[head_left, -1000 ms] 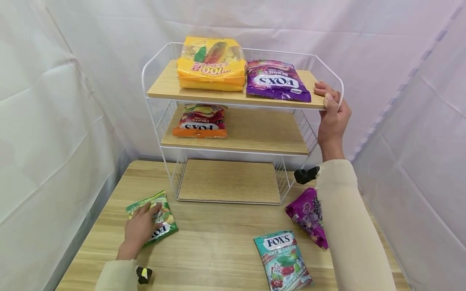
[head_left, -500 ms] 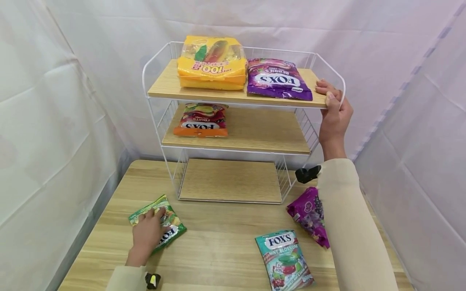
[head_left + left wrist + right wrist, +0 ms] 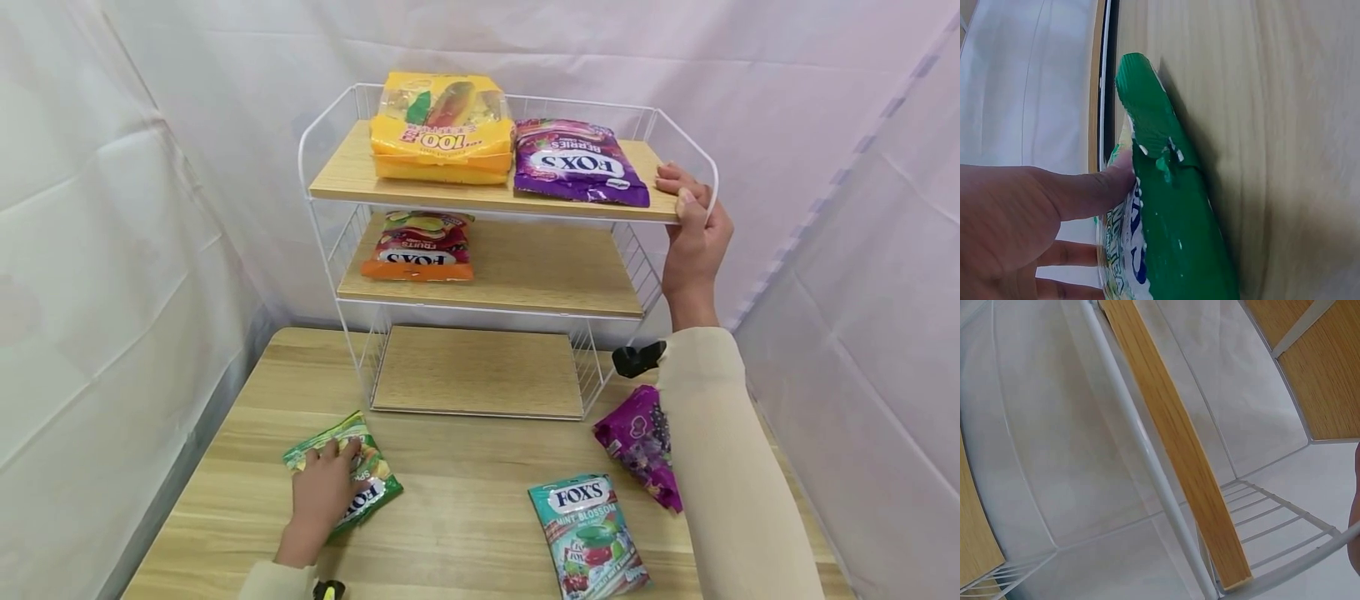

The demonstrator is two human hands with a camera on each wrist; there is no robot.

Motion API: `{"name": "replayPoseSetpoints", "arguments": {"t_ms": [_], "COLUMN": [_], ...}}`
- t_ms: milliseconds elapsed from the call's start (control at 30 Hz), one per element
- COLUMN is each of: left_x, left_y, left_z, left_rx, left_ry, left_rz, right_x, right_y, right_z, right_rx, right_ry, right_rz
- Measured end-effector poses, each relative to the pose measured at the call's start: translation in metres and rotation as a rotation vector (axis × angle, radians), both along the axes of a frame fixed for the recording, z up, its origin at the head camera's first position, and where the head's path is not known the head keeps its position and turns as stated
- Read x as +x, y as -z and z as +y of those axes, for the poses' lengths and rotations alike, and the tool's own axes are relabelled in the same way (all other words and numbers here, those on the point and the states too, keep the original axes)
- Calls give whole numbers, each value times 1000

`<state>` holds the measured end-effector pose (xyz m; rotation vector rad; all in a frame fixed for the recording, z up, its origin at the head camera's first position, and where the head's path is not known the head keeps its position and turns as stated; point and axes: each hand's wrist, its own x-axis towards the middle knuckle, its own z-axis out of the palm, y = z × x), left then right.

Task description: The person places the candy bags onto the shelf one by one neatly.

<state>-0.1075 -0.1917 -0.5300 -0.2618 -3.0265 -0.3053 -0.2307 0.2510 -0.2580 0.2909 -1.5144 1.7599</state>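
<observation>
My left hand [image 3: 322, 492] holds a green Fox's candy bag [image 3: 371, 497] low over the left part of the table. In the left wrist view, thumb and fingers are on the printed face of the bag [image 3: 1175, 231], whose plain green end faces the camera. My right hand [image 3: 693, 237] grips the front right corner of the top board of a white wire shelf rack [image 3: 480, 204], thumb at the front edge. The right wrist view shows a board edge [image 3: 1179, 444] and white wire, with only a sliver of the hand at the right border.
On the top shelf lie a yellow candy bag [image 3: 442, 129] and a purple Fox's Berries bag [image 3: 577, 162]. A red-orange Fox's Fruits bag [image 3: 420, 246] is on the middle shelf. A teal Mint Blossom bag [image 3: 588, 537] and a magenta bag [image 3: 641, 446] lie at the table's right.
My left hand and the green candy bag have moved to the right and slightly nearer to me. The right hand keeps its hold on the rack's corner; the view has shifted slightly.
</observation>
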Motion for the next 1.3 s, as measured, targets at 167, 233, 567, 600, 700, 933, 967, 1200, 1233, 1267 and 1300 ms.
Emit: {"name": "replayPoseSetpoints", "arguments": {"t_ms": [167,233,567,600,700,933,967,1200,1233,1267,1300], "left_x": [4,5,6,6,5,3,3,1,1,1,1], "left_y": [1,1,4,4,7,6,6,6,6,6,6], "left_z": [7,9,22,23,26,37,39,45,46,47,48], "left_rx": [6,6,21,23,26,39,39,54,53,54,53], "left_ry": [6,15,103,111,134,163,168,221,229,238,246], "left_rz": [47,68,104,105,94,22,18,14,15,17,19], "right_x": [-4,-5,-4,-4,-5,9,11,19,18,18,18], "right_y": [2,2,0,0,1,-6,-8,-12,-12,-11,-11], "right_z": [2,3,5,4,4,-7,-9,-16,-16,-16,-15], "right_rx": [-1,-7,-31,-31,-33,26,27,38,40,41,41], "right_ry": [-2,-2,-12,-14,-19,7,9,24,25,25,25], "right_rz": [2,0,4,3,4,-9,-9,-14,-13,-11,-10]}}
